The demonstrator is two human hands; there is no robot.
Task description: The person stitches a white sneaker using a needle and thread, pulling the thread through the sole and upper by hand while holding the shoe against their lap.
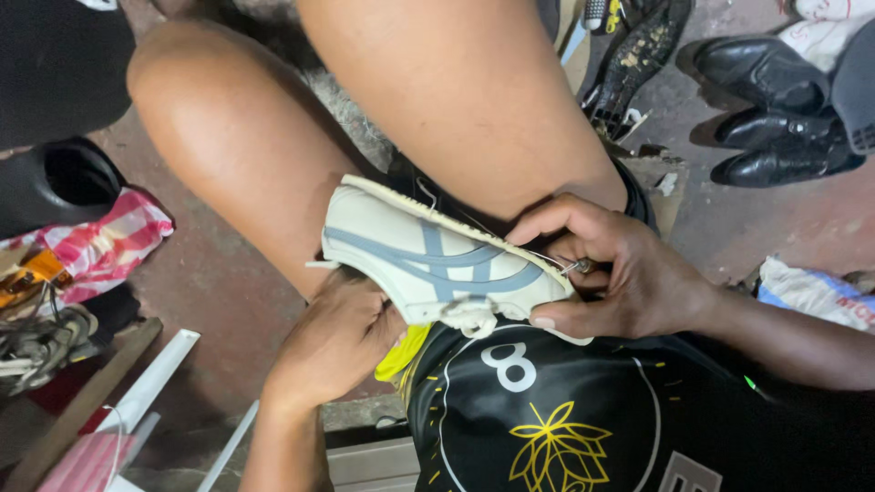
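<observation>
A seated person's left hand point(333, 342) cups the heel of a cream sneaker point(437, 269) with grey-blue stripes, propped between the knees, while the right hand point(620, 273) pinches a metal awl point(580, 266) at its sole edge; black dress shoes point(775, 109) stand far right.

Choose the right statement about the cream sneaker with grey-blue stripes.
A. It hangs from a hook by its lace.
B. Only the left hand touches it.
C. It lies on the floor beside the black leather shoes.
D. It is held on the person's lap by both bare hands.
D: the cream sneaker with grey-blue stripes rests between the thighs, with the left hand under its heel and the right hand at its toe end.
</observation>
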